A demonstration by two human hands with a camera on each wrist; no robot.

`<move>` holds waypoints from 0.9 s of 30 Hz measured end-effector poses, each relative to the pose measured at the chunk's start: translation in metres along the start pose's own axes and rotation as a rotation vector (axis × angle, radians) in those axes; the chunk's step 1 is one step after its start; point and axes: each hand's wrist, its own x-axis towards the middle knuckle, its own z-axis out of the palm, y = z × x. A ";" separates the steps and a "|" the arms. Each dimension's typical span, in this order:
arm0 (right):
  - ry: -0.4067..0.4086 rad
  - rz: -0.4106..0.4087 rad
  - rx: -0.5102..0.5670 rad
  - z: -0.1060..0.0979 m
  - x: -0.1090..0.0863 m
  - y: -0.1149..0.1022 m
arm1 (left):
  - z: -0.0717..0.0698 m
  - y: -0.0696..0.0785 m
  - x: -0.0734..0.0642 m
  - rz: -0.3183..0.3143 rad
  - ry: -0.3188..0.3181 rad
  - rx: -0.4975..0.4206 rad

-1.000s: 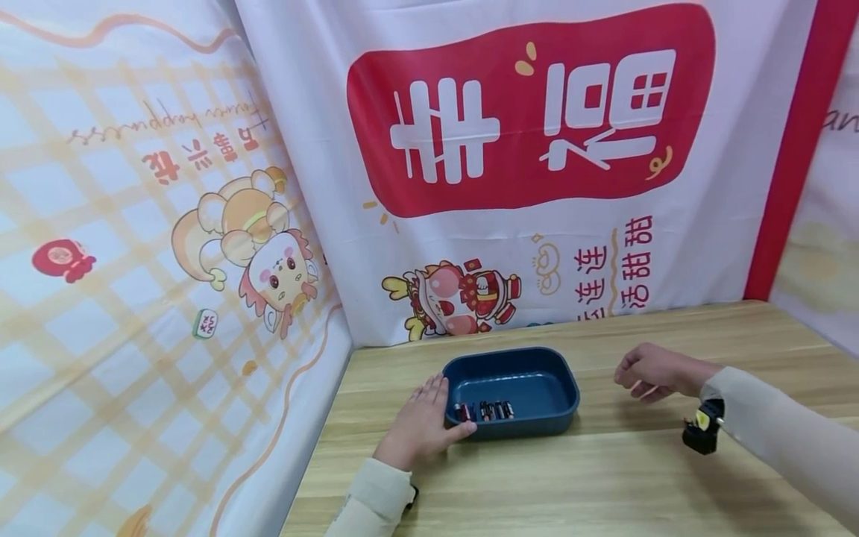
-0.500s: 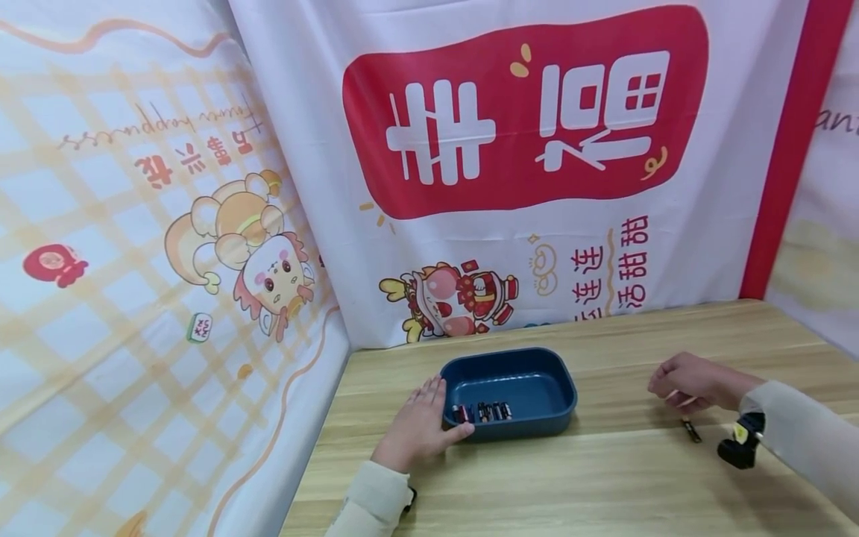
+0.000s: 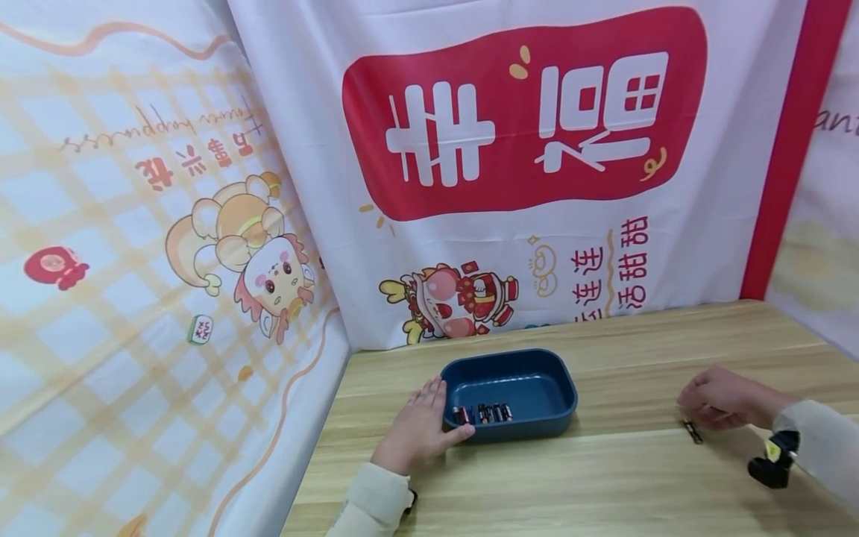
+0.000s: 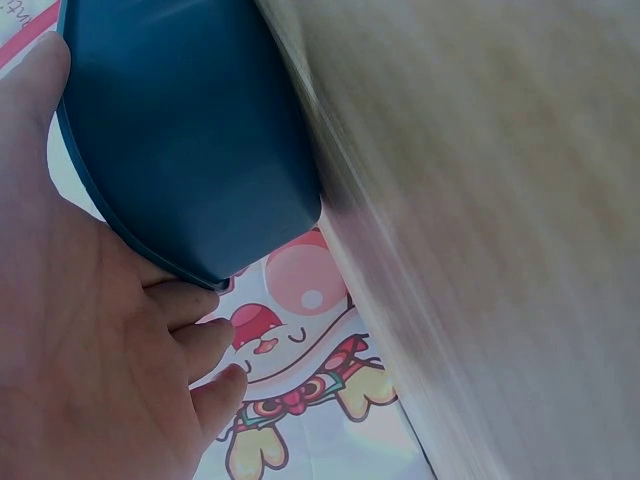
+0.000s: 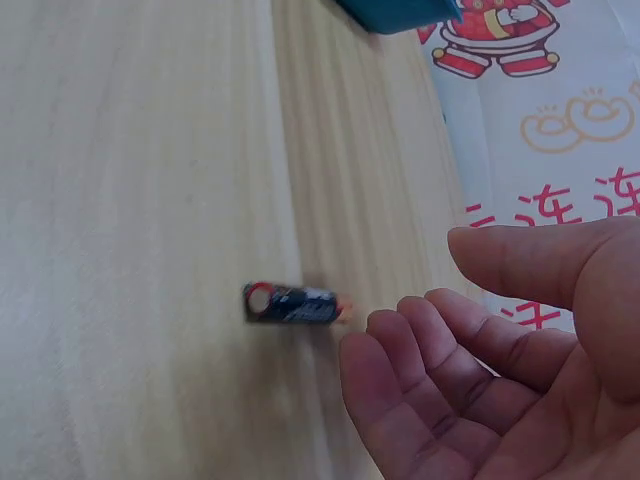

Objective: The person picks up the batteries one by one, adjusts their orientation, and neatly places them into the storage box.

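A dark blue rectangular box (image 3: 557, 425) stands on the wooden table, with several small batteries (image 3: 495, 413) lying side by side at its near left. My left hand (image 3: 419, 425) rests against the box's left end, fingers along the rim and thumb at the near corner. In the left wrist view, the thumb and fingers of this left hand (image 4: 110, 330) touch the box's rim. To the right, a single dark battery (image 5: 295, 304) lies on the table. Beside it is my right hand (image 3: 728, 399), its fingers loosely bent, fingertips close to the battery's end and nothing between them.
The wooden table (image 3: 604, 485) reaches back to a white printed cloth (image 3: 295, 149) hanging behind it. Another printed cloth (image 3: 121, 373) closes the left side. A black wrist camera (image 3: 772, 462) sits under the right sleeve.
My right hand has moved right and slightly toward me, away from the box. The lone battery came into sight beside it on the table. The left hand stays at the box.
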 end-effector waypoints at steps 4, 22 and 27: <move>-0.006 -0.007 0.008 -0.001 -0.005 0.011 | 0.001 0.001 0.000 -0.003 -0.005 0.003; -0.034 0.016 0.051 0.012 -0.004 0.025 | 0.001 0.000 -0.003 -0.011 0.002 -0.014; -0.030 -0.003 0.013 0.018 -0.003 0.022 | 0.002 0.001 -0.003 -0.009 0.007 -0.010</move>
